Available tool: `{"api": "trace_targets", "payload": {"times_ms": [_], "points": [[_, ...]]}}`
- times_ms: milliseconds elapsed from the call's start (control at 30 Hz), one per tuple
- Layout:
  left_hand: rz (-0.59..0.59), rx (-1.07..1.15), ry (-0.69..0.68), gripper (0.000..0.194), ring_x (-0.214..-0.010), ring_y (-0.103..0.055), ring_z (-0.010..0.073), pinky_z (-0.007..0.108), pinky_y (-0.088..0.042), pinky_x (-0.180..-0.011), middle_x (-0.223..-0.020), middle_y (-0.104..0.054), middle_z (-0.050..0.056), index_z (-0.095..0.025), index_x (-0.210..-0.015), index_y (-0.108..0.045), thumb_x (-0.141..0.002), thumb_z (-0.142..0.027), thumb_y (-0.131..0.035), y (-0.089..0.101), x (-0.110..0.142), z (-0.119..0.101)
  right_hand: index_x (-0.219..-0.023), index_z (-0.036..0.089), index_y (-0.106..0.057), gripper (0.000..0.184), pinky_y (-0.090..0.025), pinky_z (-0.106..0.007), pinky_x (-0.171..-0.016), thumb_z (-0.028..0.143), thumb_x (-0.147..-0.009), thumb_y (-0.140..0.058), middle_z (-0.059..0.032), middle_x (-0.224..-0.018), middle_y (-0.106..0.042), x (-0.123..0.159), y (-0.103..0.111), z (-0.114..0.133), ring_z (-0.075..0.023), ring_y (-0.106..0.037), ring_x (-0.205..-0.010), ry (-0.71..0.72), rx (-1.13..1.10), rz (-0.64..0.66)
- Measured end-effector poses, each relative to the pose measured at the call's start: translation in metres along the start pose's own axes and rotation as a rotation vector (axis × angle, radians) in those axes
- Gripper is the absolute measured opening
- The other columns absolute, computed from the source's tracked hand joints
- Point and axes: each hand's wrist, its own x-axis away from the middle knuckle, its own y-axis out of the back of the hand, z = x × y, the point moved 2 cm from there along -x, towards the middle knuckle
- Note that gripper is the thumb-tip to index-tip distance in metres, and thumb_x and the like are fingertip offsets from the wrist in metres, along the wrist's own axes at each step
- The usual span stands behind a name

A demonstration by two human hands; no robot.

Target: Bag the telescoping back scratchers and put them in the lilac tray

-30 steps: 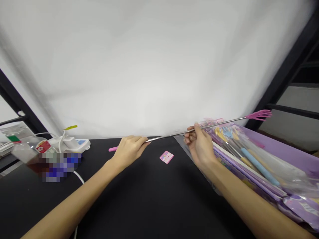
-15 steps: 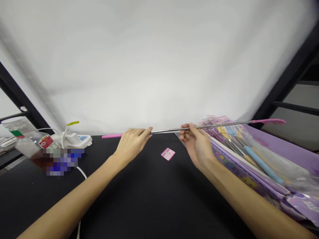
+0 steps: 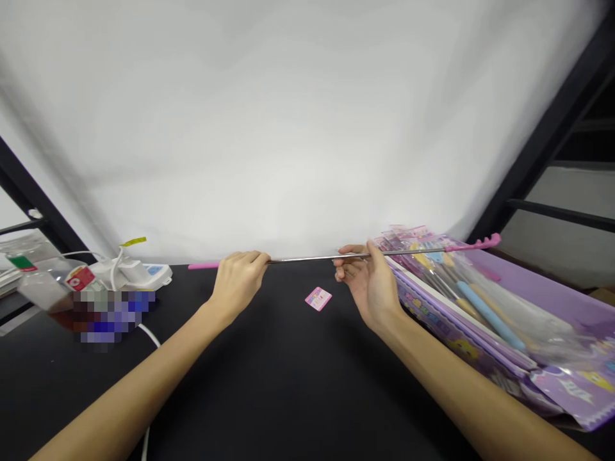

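Note:
A long, thin back scratcher (image 3: 312,258) with a metal rod runs nearly level above the black table. Its pink handle (image 3: 204,266) sticks out to the left, and the pink claw end (image 3: 480,244) reaches over the box at the right. My left hand (image 3: 241,280) is closed around the rod near the handle. With thumb and fingers, my right hand (image 3: 372,282) holds the rod farther along, its other fingers loosely curled. On the table below, between the hands, lies a small pink printed card (image 3: 318,298).
A purple box (image 3: 562,288) at the right holds several plastic-wrapped back scratchers (image 3: 490,314). On the left stand a bottle of dark liquid (image 3: 52,288) and a white power strip (image 3: 151,276) with a cable. A white sheet (image 3: 288,128) backs the black table (image 3: 288,384).
The claw end has come in to the left and turned, so its prongs now point up. The rod looks shorter in view. Both hands keep their hold; the view has shifted slightly.

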Motion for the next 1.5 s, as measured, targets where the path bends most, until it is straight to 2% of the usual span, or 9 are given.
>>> {"api": "trace_targets", "payload": {"times_ms": [100,233,300,500,800,933,1033,1233,1500], "points": [[0.032,-0.044,-0.006,0.004,-0.071,-0.068,0.0223,0.033,-0.045,-0.063,-0.086,-0.074,0.005,-0.017,-0.09,-0.066,-0.091,-0.019,-0.063,0.004,-0.004,-0.007,-0.071,0.017,-0.068,0.032,-0.043,-0.026,-0.053,0.043,-0.085,-0.057,-0.0033,-0.06,-0.061,0.0,0.001,-0.002,-0.0142,-0.052,-0.054,0.008,0.007,-0.021],[0.006,0.023,-0.196,0.02,-0.085,-0.069,0.0205,0.034,-0.047,-0.077,-0.104,-0.074,0.006,-0.017,-0.116,-0.061,-0.097,-0.023,-0.056,0.009,-0.009,-0.03,-0.072,0.016,-0.068,0.024,-0.046,-0.027,-0.056,0.032,-0.082,-0.054,-0.0038,-0.061,-0.061,0.005,-0.004,-0.007,-0.0148,-0.054,-0.055,-0.022,0.002,0.007],[-0.001,0.036,-0.243,0.019,-0.087,-0.069,0.0196,0.034,-0.047,-0.08,-0.103,-0.074,0.006,-0.016,-0.115,-0.061,-0.098,-0.017,-0.053,0.009,-0.009,-0.035,-0.072,0.016,-0.068,0.023,-0.046,-0.027,-0.055,0.031,-0.081,-0.053,-0.0042,-0.062,-0.062,0.006,-0.005,-0.004,-0.0149,-0.055,-0.055,-0.014,-0.004,0.001],[-0.047,-0.007,-0.149,0.011,-0.087,-0.069,0.0207,0.034,-0.047,-0.074,-0.112,-0.073,0.007,-0.016,-0.091,-0.064,-0.091,-0.007,-0.057,0.002,-0.002,-0.02,-0.059,0.016,-0.056,0.034,-0.029,-0.023,-0.038,0.03,-0.088,-0.044,-0.0026,-0.065,-0.059,-0.006,0.008,0.031,-0.0087,-0.042,-0.042,0.196,-0.074,-0.312],[0.11,-0.039,-0.006,0.014,-0.064,-0.063,0.0193,0.033,-0.038,-0.059,-0.073,-0.067,0.002,-0.018,-0.082,-0.06,-0.09,-0.007,-0.055,0.003,-0.004,-0.023,-0.055,0.014,-0.057,0.043,-0.023,-0.022,-0.035,0.024,-0.092,-0.037,-0.0007,-0.054,-0.051,-0.012,0.016,0.053,-0.0062,-0.032,-0.038,0.244,-0.017,-0.46],[0.063,0.007,-0.026,0.016,-0.066,-0.066,0.0196,0.033,-0.042,-0.062,-0.073,-0.07,0.003,-0.018,-0.08,-0.061,-0.094,-0.013,-0.054,0.0,-0.003,-0.021,-0.058,0.016,-0.058,0.042,-0.026,-0.021,-0.036,0.033,-0.093,-0.041,0.0015,-0.051,-0.047,-0.015,0.02,0.045,-0.0069,-0.034,-0.039,0.279,0.025,-0.426],[-0.011,0.108,-0.098,0.017,-0.081,-0.071,0.0193,0.033,-0.048,-0.074,-0.094,-0.076,0.007,-0.017,-0.087,-0.063,-0.098,-0.017,-0.05,0.001,-0.004,-0.027,-0.063,0.018,-0.057,0.043,-0.03,-0.021,-0.036,0.051,-0.09,-0.05,0.0015,-0.052,-0.051,-0.011,0.015,0.028,-0.0087,-0.042,-0.04,0.329,0.109,-0.369],[-0.116,0.207,-0.197,0.018,-0.101,-0.07,0.019,0.034,-0.048,-0.086,-0.117,-0.073,0.008,-0.017,-0.107,-0.065,-0.101,-0.023,-0.05,0.015,-0.01,-0.045,-0.068,0.019,-0.059,0.053,-0.038,-0.024,-0.037,0.067,-0.087,-0.051,0.0,-0.048,-0.056,0.006,-0.01,0.003,-0.0113,-0.049,-0.037,0.248,0.186,-0.08],[0.06,-0.037,-0.071,0.022,-0.078,-0.069,0.0209,0.034,-0.045,-0.076,-0.091,-0.074,0.006,-0.019,-0.112,-0.062,-0.102,-0.026,-0.044,-0.005,0.002,0.019,-0.072,0.022,-0.049,0.039,-0.035,-0.021,-0.037,0.053,-0.095,-0.047,0.0059,-0.043,-0.046,-0.026,0.028,0.052,-0.0098,-0.045,-0.037,0.308,-0.003,-0.396]]}}
